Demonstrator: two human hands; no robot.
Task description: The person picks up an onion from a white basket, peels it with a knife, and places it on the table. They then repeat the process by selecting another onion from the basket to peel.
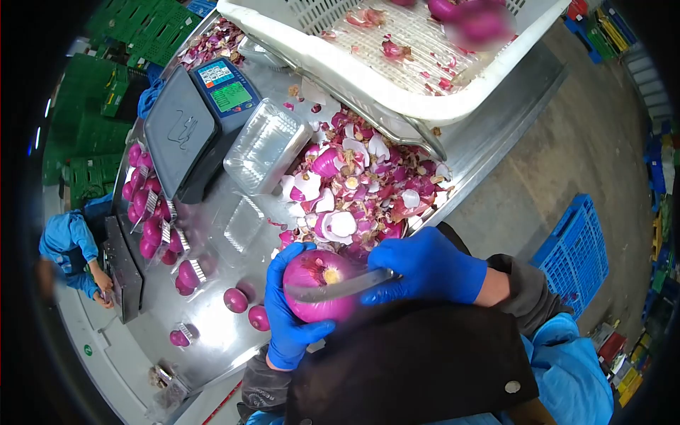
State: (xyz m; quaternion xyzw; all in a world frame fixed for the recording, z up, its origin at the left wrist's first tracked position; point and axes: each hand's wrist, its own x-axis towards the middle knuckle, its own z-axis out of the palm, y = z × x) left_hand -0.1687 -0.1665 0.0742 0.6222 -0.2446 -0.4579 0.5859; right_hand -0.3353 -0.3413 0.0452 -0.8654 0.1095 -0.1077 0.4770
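We've got a shiny metal table point(219, 333), white slotted plastic crate point(425, 103), heap of purple onion skins point(372, 180), dark digital scale point(183, 134) with unreadable scrawl. Our blue-gloved right hand point(428, 268) is clenched; our blue-gloved left hand point(285, 327) cups a round purple onion point(310, 269) beside the skins, the right's curved metal knife point(340, 288) across it.

Blue gloves point(439, 269) are worn with grey cuffs point(528, 292) and light-blue sleeves point(572, 365).
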